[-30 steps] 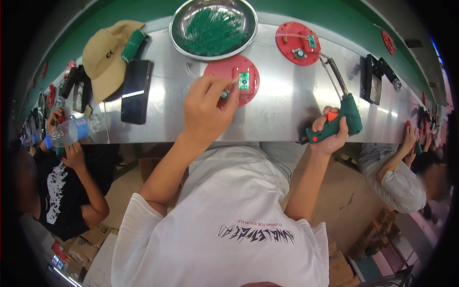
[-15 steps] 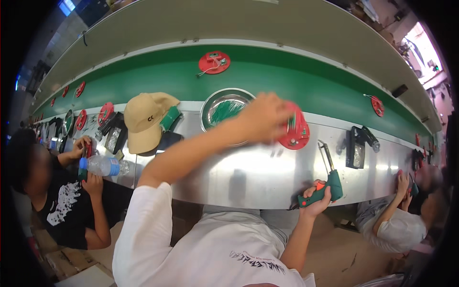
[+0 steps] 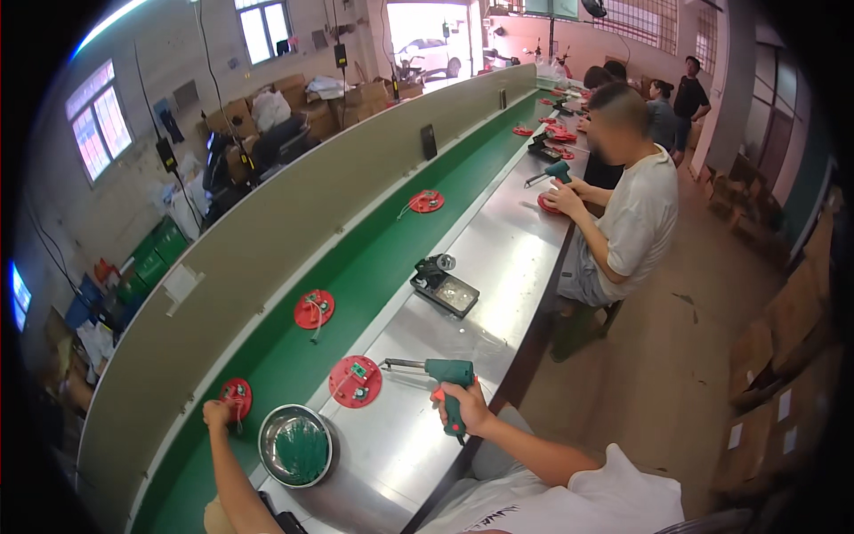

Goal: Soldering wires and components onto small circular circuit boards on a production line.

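My left hand (image 3: 216, 412) reaches over to the green conveyor belt, fingers closed on the near edge of a red round plate (image 3: 237, 397) carrying small parts and wires. In my right hand (image 3: 469, 408) is a green soldering gun (image 3: 450, 372), gripped by its handle, a finger near the orange trigger. Its metal tip points left, close to a second red round plate (image 3: 345, 384) with a small green circuit board, which lies on the steel bench. Between my arms stands a round steel bowl (image 3: 326, 466) of thin green pieces.
More red plates (image 3: 314, 310) ride on the green belt (image 3: 369, 258), which runs beside the steel bench (image 3: 405, 449). A black soldering stand (image 3: 447, 293) sits farther along. A co-worker (image 3: 636, 214) sits on the right, holding another soldering gun (image 3: 556, 172).
The view has swung to the right along the bench. My left hand has left the plate on the bench and is now at one on the belt. The soldering gun stays in my right hand.
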`<state>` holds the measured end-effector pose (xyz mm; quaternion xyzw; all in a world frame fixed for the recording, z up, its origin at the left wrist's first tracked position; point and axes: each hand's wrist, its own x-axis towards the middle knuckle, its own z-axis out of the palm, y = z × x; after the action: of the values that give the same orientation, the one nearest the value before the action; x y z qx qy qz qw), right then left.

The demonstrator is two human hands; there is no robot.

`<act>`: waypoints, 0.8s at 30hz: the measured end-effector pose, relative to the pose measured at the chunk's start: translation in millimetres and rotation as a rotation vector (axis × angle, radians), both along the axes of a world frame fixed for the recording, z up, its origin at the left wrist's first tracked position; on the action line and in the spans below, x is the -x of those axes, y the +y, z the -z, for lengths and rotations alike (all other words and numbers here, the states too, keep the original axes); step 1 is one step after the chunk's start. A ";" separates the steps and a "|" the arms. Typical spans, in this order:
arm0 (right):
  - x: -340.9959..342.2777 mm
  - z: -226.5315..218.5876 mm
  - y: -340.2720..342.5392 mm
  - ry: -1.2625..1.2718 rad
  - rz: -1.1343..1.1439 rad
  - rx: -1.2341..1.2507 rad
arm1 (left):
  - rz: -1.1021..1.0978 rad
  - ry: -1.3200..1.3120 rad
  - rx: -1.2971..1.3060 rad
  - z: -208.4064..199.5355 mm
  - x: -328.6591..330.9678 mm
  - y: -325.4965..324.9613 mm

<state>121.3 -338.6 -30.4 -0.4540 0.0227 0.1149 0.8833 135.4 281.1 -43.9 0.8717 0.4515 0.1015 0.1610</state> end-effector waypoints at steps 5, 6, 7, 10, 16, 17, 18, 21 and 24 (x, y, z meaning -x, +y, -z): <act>1.6 1.7 4.1 0.012 -0.074 0.021 | 0.042 -0.025 0.018 -15.6 4.2 -22.0; 1.3 1.9 4.9 0.014 -0.073 0.021 | 0.058 -0.034 0.131 -21.4 2.1 -23.1; -5.0 0.7 18.8 0.016 -0.127 0.006 | 0.025 -0.149 0.124 -8.1 23.3 0.6; -11.4 19.8 17.4 -0.012 -0.080 0.007 | 0.113 -0.249 0.179 -10.9 8.9 -25.4; -3.9 6.8 4.7 -0.022 0.023 0.027 | 0.023 -0.074 0.015 -23.9 -12.5 -89.0; -4.1 13.4 0.1 -0.059 0.014 0.011 | -0.008 -0.081 0.023 -25.6 -8.9 -86.6; -3.7 16.0 0.7 -0.071 -0.018 0.018 | 0.033 -0.049 -0.007 -25.5 -7.9 -81.4; -2.4 21.4 2.0 -0.017 0.022 -0.049 | 0.052 -0.086 0.008 -21.1 -6.5 -72.7; -3.5 27.4 7.0 0.009 0.008 -0.078 | 0.106 -0.166 0.079 -34.1 -11.3 -75.3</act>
<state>124.8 -331.5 -57.9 -0.4187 0.0238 0.1143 0.9006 146.7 205.9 -9.8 0.8759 0.3937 0.1466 0.2374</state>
